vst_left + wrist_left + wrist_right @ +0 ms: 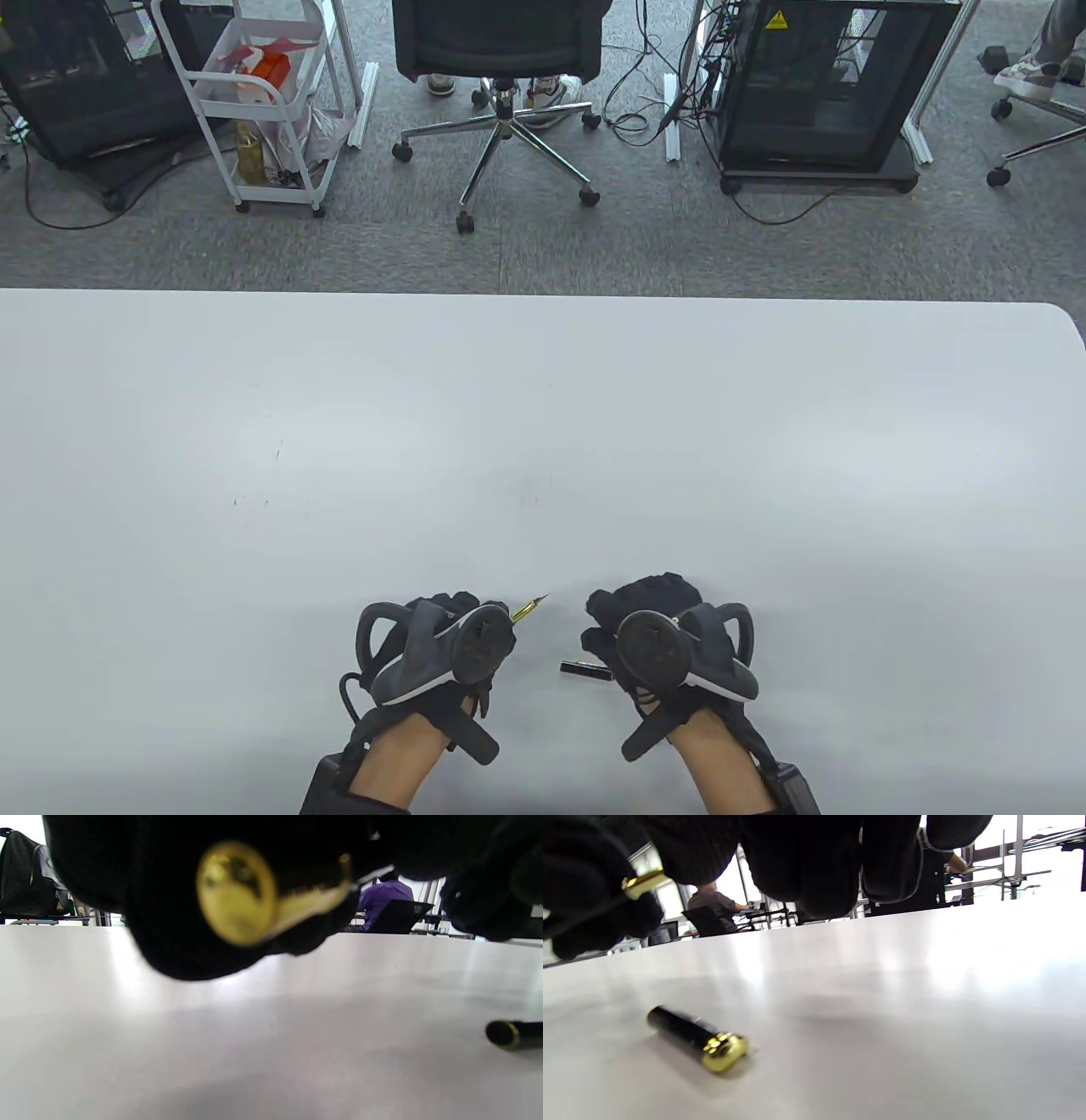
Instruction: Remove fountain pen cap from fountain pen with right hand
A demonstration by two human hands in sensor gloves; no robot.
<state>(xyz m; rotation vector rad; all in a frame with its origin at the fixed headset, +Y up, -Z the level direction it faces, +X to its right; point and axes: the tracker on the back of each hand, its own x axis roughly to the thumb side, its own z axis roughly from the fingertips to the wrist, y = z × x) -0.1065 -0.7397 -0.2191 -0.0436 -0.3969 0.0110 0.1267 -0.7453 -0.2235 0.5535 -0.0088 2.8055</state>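
Observation:
My left hand [454,613] grips the fountain pen [530,608] near the table's front edge. Its bare gold nib points up and to the right. In the left wrist view the pen's gold end [235,893] shows blurred among my gloved fingers [178,942]. The black cap with a gold band [585,669] lies loose on the table, just left of my right hand [632,607]. It also shows in the right wrist view [695,1037] and the left wrist view [513,1034]. My right hand hovers above the table and holds nothing.
The white table [543,424] stretches far ahead and to both sides. Beyond its far edge stand an office chair [501,51], a white cart [263,102] and black cabinets [814,85].

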